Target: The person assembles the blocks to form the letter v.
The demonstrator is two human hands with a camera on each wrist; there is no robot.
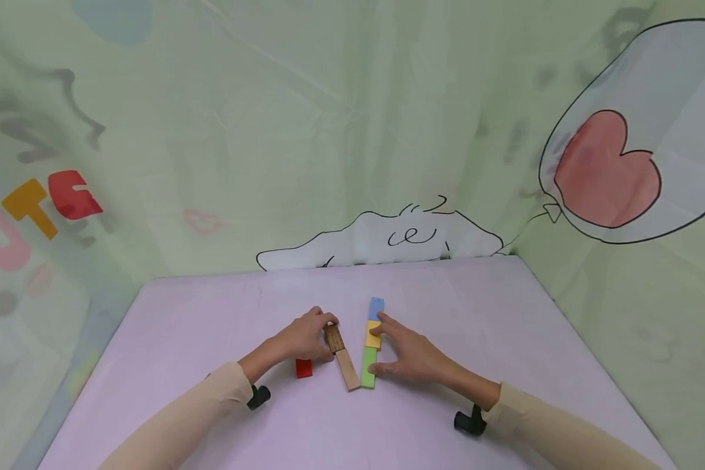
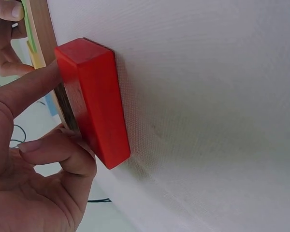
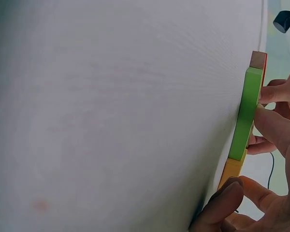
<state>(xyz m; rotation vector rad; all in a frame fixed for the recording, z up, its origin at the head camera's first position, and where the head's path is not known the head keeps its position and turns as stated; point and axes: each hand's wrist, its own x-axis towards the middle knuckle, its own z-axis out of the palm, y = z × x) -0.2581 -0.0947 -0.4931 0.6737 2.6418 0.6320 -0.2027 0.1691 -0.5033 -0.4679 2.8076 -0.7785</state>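
Note:
A V of blocks lies on the table. Its left arm is a dark brown wooden block (image 1: pixel 334 340) above a light wooden block (image 1: pixel 348 370). The right arm runs from a blue block (image 1: pixel 376 307) through a yellow block (image 1: pixel 370 340) to a green block (image 1: pixel 369 365). My left hand (image 1: pixel 307 335) holds the dark brown block, index finger at its far end and thumb low on its left side. With my right hand (image 1: pixel 414 356), I touch the right row: thumb on the green block, fingers by the yellow and blue. A red block (image 2: pixel 96 106) sits under my left hand.
The table (image 1: pixel 211 313) has a pale lilac cover. Printed fabric hangs (image 1: pixel 241 163) behind it and at both sides. A black wrist device (image 1: pixel 470 422) sits below my right sleeve, and another black device (image 1: pixel 259 397) below my left.

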